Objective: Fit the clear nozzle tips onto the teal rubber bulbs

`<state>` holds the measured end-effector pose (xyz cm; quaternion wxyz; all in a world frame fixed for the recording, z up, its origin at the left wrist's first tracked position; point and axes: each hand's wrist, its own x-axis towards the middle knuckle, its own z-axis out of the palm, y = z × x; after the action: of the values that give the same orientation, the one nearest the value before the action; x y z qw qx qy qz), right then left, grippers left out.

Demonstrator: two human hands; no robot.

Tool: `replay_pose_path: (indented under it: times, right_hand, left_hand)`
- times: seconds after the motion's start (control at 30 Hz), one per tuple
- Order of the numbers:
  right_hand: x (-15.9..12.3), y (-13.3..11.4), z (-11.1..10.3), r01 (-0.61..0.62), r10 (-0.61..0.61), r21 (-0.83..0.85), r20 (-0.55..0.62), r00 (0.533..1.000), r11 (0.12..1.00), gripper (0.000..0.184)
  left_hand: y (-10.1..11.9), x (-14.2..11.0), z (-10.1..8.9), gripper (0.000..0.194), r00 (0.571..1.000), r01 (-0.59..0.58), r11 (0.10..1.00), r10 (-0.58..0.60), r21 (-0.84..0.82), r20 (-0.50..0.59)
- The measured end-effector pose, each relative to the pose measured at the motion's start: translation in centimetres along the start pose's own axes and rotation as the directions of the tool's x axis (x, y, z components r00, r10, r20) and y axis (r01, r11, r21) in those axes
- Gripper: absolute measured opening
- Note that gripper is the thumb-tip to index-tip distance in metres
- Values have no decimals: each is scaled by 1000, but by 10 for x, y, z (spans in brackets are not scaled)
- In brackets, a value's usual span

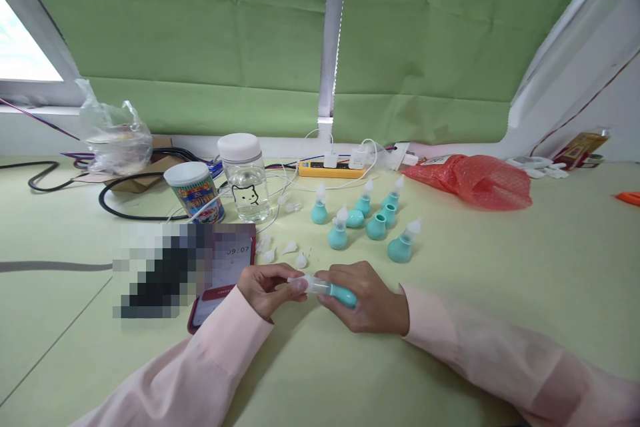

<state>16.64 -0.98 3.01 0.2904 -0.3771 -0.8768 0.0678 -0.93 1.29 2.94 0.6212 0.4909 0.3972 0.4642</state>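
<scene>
Gripped in both hands, one pump (327,289) lies nearly level, nearer the person than the jar (245,190) and to its right. The right hand (367,297) closes around the pump's teal bulb (345,295); the left hand (265,287) pinches the white tip (299,283) at the other end, and a clear tube (323,287) shows between them.

A creased green blind (200,33) hangs behind the jar. Under the jar spreads a pale green table (500,253). Well to the jar's right lies a red bag (475,181); to its left, farther back, sits a clear bag (113,143). The phone (230,263), partly hidden by a blurred patch, lies in front of the jar and reads 09:07. The can (197,193) sits just left of the jar. A yellow strip (333,172) lies behind the jar and to its right. Eight more bulbs (337,237) are grouped right of the jar, five of them tipped. Smallest, three loose tips (290,248) lie between the jar and the hands.
</scene>
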Motion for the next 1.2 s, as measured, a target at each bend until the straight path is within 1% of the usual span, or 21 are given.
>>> replay_pose_path:
  times: [0.1, 0.27, 0.37, 0.47, 0.57, 0.63, 0.67, 0.7, 0.73, 0.77, 0.8, 0.83, 0.87, 0.9, 0.93, 0.97, 1.0, 1.03, 1.07, 1.1, 1.2]
  right_hand:
    - [3, -3, -4, -29, 26, 94, 29, 999, 995, 21]
    - [3, -6, -4, -75, 67, 191, 48, 997, 979, 20]
    - [4, -7, -6, -71, 58, 184, 74, 996, 980, 20]
    - [6, -9, -10, -33, 13, 164, 121, 993, 986, 23]
    - [9, -12, -17, -20, 1, 107, 173, 985, 994, 29]
    - [11, -12, -23, -52, 37, 80, 175, 984, 995, 29]
    - [12, -11, -27, -82, 69, 74, 160, 985, 994, 28]
    - [13, -9, -31, -120, 110, 67, 133, 985, 991, 25]
    - [14, -7, -35, -162, 155, 58, 99, 983, 985, 22]
    - [15, -4, -39, -204, 201, 51, 65, 977, 978, 18]
    - [16, -1, -43, -245, 243, 48, 34, 969, 968, 15]
    - [17, 2, -46, -279, 279, 47, 12, 960, 959, 12]
    - [17, 6, -47, -308, 308, 48, -1, 951, 950, 11]
    - [17, 9, -49, -330, 331, 49, -4, 944, 943, 10]
    - [17, 12, -49, -349, 349, 48, 2, 937, 936, 9]
    - [16, 15, -49, -364, 364, 44, 11, 931, 930, 9]
    - [16, 17, -48, -376, 376, 40, 22, 927, 926, 9]
    - [16, 19, -48, -385, 384, 37, 34, 923, 922, 10]
    - [16, 20, -48, -394, 392, 33, 43, 919, 919, 11]
    - [17, 21, -48, -403, 401, 27, 46, 915, 915, 12]
    - [17, 21, -49, -429, 429, -10, 12, 903, 903, 18]
  left_hand:
    - [-2, 0, 0, 12, 998, -66, 997, 65, 26, 26]
    - [-5, -2, 0, 8, 992, -121, 991, 119, 53, 35]
    - [-6, -3, 1, 6, 986, -165, 985, 164, 40, 41]
    - [-4, -6, 3, 5, 975, -221, 973, 219, 65, 29]
    - [1, -8, 0, 12, 953, -301, 939, 301, 168, 24]
    - [6, -8, -4, 18, 919, -391, 886, 389, 251, 58]
    - [9, -7, -7, 21, 891, -450, 839, 445, 306, 90]
    - [12, -6, -10, 23, 850, -520, 766, 508, 378, 139]
    - [14, -4, -12, 24, 795, -592, 659, 571, 464, 204]
    - [14, -2, -14, 23, 731, -651, 517, 622, 556, 278]
    - [13, 0, -16, 23, 667, -685, 347, 652, 641, 361]
    - [10, 1, -17, 23, 613, -688, 168, 655, 706, 442]
    - [6, 3, -17, 25, 581, -659, 4, 638, 753, 505]
    - [-1, 5, -17, 28, 575, -601, -150, 600, 785, 555]
    - [-8, 6, -17, 29, 589, -541, -254, 566, 802, 577]
    - [-16, 8, -17, 29, 609, -493, -321, 536, 809, 584]
    - [-23, 9, -18, 29, 619, -453, -379, 518, 807, 590]
    - [-31, 11, -19, 28, 609, -422, -438, 512, 794, 606]
    - [-37, 12, -20, 24, 587, -419, -486, 500, 767, 637]
    - [-42, 14, -21, 22, 591, -405, -491, 503, 771, 631]
    - [-50, 16, -23, 18, 564, -400, -495, 531, 771, 633]
